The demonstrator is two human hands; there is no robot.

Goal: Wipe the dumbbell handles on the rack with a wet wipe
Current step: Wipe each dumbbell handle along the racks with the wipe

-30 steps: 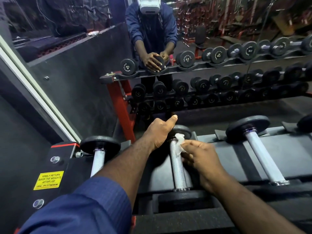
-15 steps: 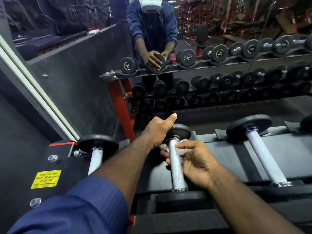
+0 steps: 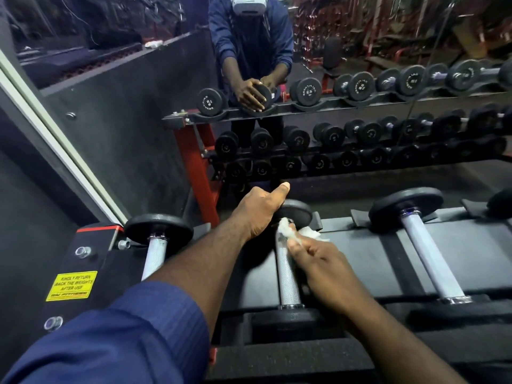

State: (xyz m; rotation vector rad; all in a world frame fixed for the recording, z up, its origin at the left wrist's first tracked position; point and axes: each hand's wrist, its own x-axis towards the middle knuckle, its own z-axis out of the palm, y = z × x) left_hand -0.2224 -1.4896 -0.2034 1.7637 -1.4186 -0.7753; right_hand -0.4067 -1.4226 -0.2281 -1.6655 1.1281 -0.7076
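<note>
Three dumbbells lie across the rack [image 3: 471,245] top tier, handles pointing away: left dumbbell [image 3: 153,256], middle dumbbell [image 3: 289,286], right dumbbell [image 3: 429,259]. The edge of a fourth plate [image 3: 500,200] shows at far right, cut off. One wipe [image 3: 286,231], white and crumpled. Two hands, both on the middle dumbbell.

Left hand [image 3: 257,212] grips that dumbbell's far plate. Its fingers wrap over the rim and are hidden from here; the thumb sticks out straight on top. Right hand [image 3: 321,261] has fingers [image 3: 300,249] closed, pinching the wipe against the far end of the handle [image 3: 286,270], just beside the far plate. Part of the wipe trails right onto the rack. The rest of the handle is bare knurled metal. Left and right dumbbells are untouched, well apart from both hands.

One blue sleeve [image 3: 124,342] on the left arm; the right forearm is bare. One yellow sticker [image 3: 71,286] sits on the rack's left end. The mirror [image 3: 360,37] behind reflects the person and rows of dumbbells; too many and too dark to count.
</note>
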